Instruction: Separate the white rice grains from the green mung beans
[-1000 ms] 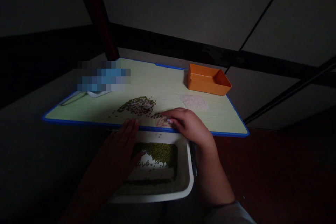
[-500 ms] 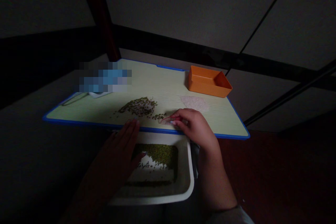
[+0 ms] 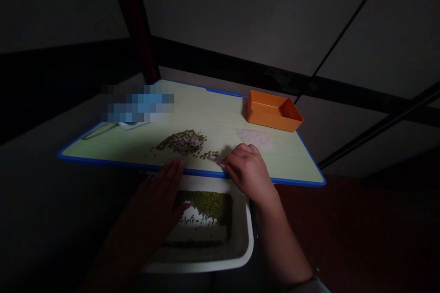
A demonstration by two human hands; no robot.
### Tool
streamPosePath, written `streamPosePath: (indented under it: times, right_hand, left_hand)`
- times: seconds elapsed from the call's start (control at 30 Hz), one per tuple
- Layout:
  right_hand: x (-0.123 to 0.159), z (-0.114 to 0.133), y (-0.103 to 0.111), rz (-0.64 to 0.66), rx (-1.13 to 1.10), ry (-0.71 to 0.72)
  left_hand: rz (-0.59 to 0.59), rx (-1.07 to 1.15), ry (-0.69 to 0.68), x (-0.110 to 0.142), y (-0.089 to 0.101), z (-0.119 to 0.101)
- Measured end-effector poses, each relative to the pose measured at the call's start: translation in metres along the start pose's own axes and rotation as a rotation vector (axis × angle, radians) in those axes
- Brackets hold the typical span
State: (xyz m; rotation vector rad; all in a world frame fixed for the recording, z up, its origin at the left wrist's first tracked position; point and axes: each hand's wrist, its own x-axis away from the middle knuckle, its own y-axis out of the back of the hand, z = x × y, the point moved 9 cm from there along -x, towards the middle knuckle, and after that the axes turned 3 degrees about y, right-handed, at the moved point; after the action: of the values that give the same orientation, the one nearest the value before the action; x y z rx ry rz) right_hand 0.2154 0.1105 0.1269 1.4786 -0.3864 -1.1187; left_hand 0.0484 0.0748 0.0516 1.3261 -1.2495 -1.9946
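My right hand [image 3: 249, 169] is closed over the front part of the pale board [image 3: 220, 121], its fingertips pressed together beside a few stray green beans [image 3: 209, 154]. Whatever lies between those fingers is too dark and small to make out. My left hand [image 3: 154, 201] stretches its fingers flat to the board's blue front edge, with the thumb apart over the white basin [image 3: 250, 233]. Green mung beans [image 3: 211, 203] lie in that basin, partly hidden by the left hand. On the board, a mixed pile of beans and pale grains [image 3: 184, 141] sits just beyond my left fingertips.
A heap of pale, rice-like grains [image 3: 255, 138] lies right of centre on the board. Behind it stands an orange rectangular box [image 3: 273, 121]. At the back left is a blurred-out blue object [image 3: 140, 105] with a cord [image 3: 99, 131]. The surroundings are dim.
My right hand has drawn its fingers in and turned slightly, moving a little left and toward me. My left hand stays almost in place. The view has shifted slightly.
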Motion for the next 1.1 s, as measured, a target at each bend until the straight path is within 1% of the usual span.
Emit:
streamPosePath:
  times: [0.1, 0.3, 0.43, 0.53, 0.6, 0.67, 0.77, 0.9, 0.97, 1.1]
  right_hand:
    - [0.002, -0.005, 0.002, -0.010, 0.044, -0.023]
    - [0.008, -0.022, 0.007, -0.032, 0.052, -0.078]
    - [0.011, -0.033, 0.011, -0.063, 0.043, -0.116]
    - [0.014, -0.037, 0.018, -0.117, 0.035, -0.138]
    - [0.016, -0.037, 0.022, -0.150, 0.017, -0.137]
    - [0.016, -0.033, 0.022, -0.152, -0.020, -0.116]
    - [0.012, -0.023, 0.017, -0.115, -0.054, -0.062]
    - [0.008, -0.012, 0.007, -0.059, 0.017, -0.011]
    - [0.007, -0.013, 0.005, -0.053, 0.066, -0.017]
    - [0.008, -0.024, 0.006, -0.076, 0.134, -0.067]
  left_hand:
    - [-0.016, 0.002, -0.013, 0.000, 0.002, 0.000]
    - [-0.015, 0.016, -0.017, -0.001, 0.003, 0.001]
    - [-0.005, 0.017, 0.000, 0.000, -0.002, 0.003]
    - [0.018, 0.025, 0.016, 0.001, -0.006, 0.004]
    - [0.036, 0.033, 0.028, 0.002, -0.007, 0.004]
    - [0.042, 0.032, 0.037, 0.001, -0.006, 0.004]
    - [0.021, 0.030, 0.031, 0.001, -0.004, 0.004]
    - [0.030, 0.030, 0.021, 0.001, -0.005, 0.004]
    - [0.041, 0.029, 0.026, 0.001, -0.006, 0.005]
    - [0.038, 0.028, 0.022, 0.001, -0.006, 0.005]
